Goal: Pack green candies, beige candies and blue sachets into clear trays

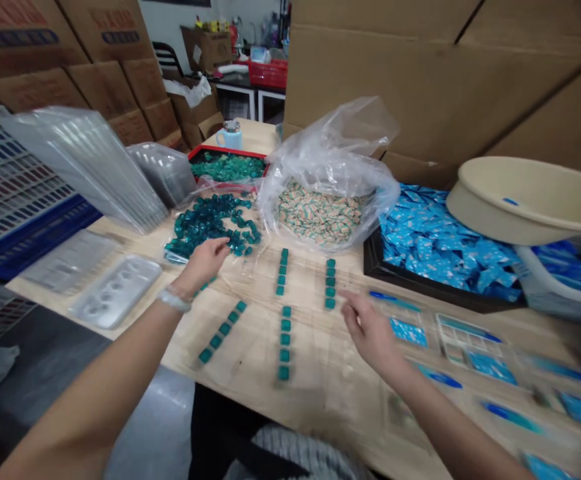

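Observation:
A loose pile of small teal gel pods [210, 223] lies on the wooden table [250, 360]. My left hand [204, 263] rests at its near edge, fingers extended over the pods. Several more pods stand in short straight rows [283, 340] on the bare wood. My right hand [370, 333], slightly blurred, is open with its fingers near the right-hand row [330, 283]. Just beyond those fingers lie clear blister trays holding blue sachets [463, 353]. Neither hand visibly holds anything, though my left palm hides part of the pile.
Stacked clear plastic trays [87, 167] stand at left. Behind the pods are a red tray of teal pods [227, 167] and a plastic bag of patterned sachets [320, 212]. A black tray of blue sachets [445, 243] and a beige basin [525, 200] sit at right.

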Motion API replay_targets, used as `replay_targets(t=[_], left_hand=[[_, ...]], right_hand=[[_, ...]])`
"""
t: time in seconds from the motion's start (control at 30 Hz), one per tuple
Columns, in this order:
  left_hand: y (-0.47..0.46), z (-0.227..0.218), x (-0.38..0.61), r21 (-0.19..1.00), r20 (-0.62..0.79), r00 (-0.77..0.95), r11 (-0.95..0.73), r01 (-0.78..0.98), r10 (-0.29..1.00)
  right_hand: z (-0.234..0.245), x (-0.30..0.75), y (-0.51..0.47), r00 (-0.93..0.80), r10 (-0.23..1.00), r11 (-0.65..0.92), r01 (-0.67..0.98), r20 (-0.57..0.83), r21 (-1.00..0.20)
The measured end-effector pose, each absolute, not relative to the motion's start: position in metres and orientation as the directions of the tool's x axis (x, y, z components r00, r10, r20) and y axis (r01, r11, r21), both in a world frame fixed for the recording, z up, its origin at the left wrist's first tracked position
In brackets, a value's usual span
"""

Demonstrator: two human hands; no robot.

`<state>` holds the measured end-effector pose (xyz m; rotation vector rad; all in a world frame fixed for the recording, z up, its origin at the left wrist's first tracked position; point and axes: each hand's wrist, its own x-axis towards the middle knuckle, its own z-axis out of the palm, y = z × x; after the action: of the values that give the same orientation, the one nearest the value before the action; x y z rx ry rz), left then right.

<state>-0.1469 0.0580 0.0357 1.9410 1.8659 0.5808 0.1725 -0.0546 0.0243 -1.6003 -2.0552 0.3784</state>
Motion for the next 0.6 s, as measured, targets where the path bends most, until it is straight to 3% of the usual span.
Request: replay_targets(t=[0.07,0.17,0.37,0.6], left_hand=[[0.091,0.031,-0.148,0.371,0.033,-0.003,-0.01,0.928,0.999],[0.117,0.018,-0.143,0.262,0.02,-0.053,0.045,0.964,0.998],[0.125,-0.002,-0.144,0.23,-0.007,-0.082,0.082,0.97,0.997],[0.134,0.0,-0.162,0.26,-0.074,-0.028,0.046,0.965,0.997]], right_hand=[[0.029,0.155,-0.014,-0.283,0.919,0.387,0.781,0.275,-0.49],[0.03,0.106,0.05,-0.452,0.857,0.514,0.711,0.247,-0.48],[0.008,0.012,0.151,-0.52,0.847,0.508,0.732,0.109,-0.453],[-0.019,-0.021,0.184,-0.548,0.837,0.491,0.732,0.022,-0.472]])
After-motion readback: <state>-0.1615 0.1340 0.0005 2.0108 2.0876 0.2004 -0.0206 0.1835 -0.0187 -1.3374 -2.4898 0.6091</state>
